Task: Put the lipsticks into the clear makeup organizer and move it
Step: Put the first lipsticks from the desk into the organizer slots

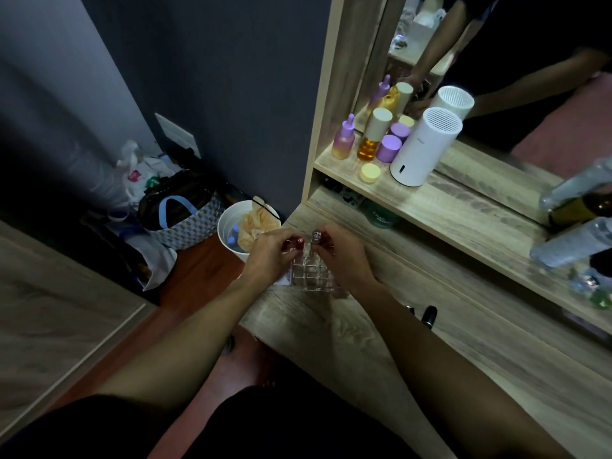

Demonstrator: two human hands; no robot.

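Observation:
A clear makeup organizer (309, 274) with a grid of square slots stands near the left end of the wooden vanity top (347, 342). My left hand (270, 251) pinches a dark red lipstick (299, 242) above the organizer's far left slots. My right hand (341, 253) grips a clear, silver-capped lipstick (316, 236) upright over the far middle slots. Both hands hover at the organizer's back rim. A dark tube (430, 314) lies on the top to the right, partly hidden by my right forearm.
A white cylindrical device (422, 147), purple and amber bottles (371, 140) and a yellow jar (370, 172) crowd the shelf under the mirror. Clear bottles (576, 240) lie at the right. On the floor to the left are a white bin (236, 223) and a patterned bag (188, 220).

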